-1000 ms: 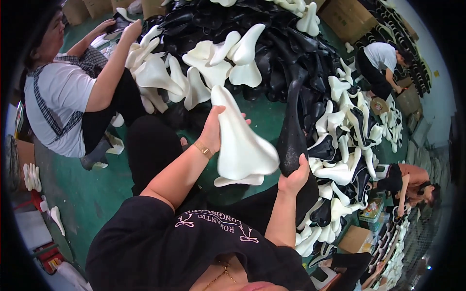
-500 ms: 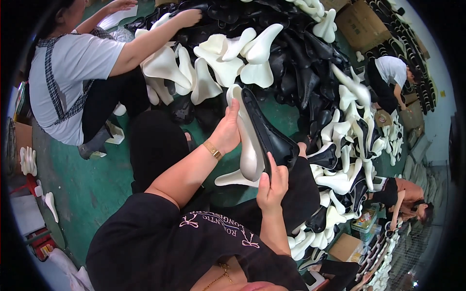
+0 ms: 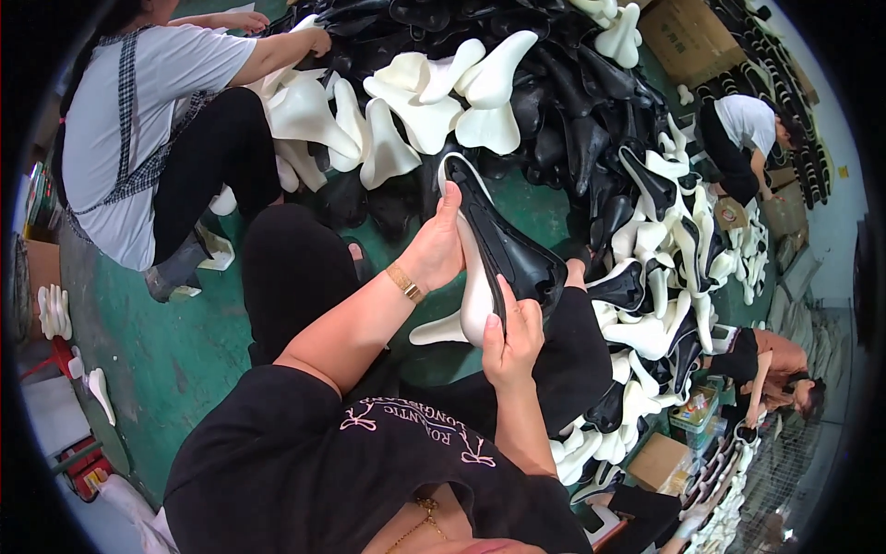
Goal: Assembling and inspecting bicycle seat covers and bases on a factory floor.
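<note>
A white bicycle saddle pad [image 3: 476,310] and a black plastic saddle base [image 3: 513,257] are together in front of me. The base lies against the pad, its wide end facing right, and the pad's white edge shows along the left and at the far tip. My left hand [image 3: 434,247] is closed around the pad's left side, thumb on its edge. My right hand [image 3: 513,343] grips the near end of the two pieces, with the index finger along the base. Below them, another white saddle pad [image 3: 437,331] shows partly near my lap.
White saddle pads [image 3: 494,74] lie ahead on a heap of black saddle bases [image 3: 581,138]. More white pads and joined saddles [image 3: 660,314] pile up on the right. A co-worker [image 3: 148,120] sits at left; two others [image 3: 738,129] work at right. Cartons [image 3: 688,46] stand behind.
The black base has moved left from beside the white pad onto it, covering most of the pad. My right hand shifted slightly with it. The left co-worker's arm drew back from the heap.
</note>
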{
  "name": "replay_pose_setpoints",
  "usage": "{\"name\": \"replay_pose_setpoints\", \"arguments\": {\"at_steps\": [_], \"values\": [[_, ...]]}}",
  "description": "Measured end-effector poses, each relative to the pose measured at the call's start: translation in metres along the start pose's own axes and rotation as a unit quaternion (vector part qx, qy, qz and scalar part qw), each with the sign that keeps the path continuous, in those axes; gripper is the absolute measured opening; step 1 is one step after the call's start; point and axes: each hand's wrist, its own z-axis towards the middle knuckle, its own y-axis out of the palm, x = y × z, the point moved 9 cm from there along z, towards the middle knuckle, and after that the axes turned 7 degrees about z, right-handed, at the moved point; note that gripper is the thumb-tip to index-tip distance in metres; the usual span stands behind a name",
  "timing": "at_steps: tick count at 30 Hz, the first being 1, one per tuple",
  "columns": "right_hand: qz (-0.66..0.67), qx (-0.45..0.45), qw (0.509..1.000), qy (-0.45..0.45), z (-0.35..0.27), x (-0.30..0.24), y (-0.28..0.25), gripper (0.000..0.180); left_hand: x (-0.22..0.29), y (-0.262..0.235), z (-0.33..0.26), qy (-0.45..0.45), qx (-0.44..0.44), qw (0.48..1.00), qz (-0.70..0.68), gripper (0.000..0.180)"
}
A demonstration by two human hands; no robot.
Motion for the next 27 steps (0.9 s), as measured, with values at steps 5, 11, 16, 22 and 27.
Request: {"name": "replay_pose_setpoints", "arguments": {"at_steps": [5, 11, 16, 22, 27], "values": [[-0.053, 0.004, 0.998, -0.021, 0.003, 0.000, 0.002, 0.042, -0.006, 0.013, 0.002, -0.007, -0.015, 1.000, -0.004, 0.058], [-0.073, -0.017, 0.997, -0.025, 0.008, 0.004, 0.022, 0.045, -0.013, 0.006, -0.008, 0.032, 0.061, 0.994, 0.082, 0.030], [-0.071, 0.004, 0.997, -0.026, 0.003, -0.001, 0.019, 0.044, -0.017, 0.010, -0.009, 0.033, 0.084, 0.993, 0.074, 0.023], [-0.048, -0.010, 0.999, -0.012, -0.003, -0.001, 0.026, 0.046, -0.016, 0.004, -0.013, 0.040, 0.075, 0.993, 0.077, 0.031], [0.098, 0.139, 0.985, 0.041, -0.015, 0.043, -0.028, 0.042, 0.002, 0.000, -0.006, 0.098, 0.070, 0.984, 0.127, 0.034]]}}
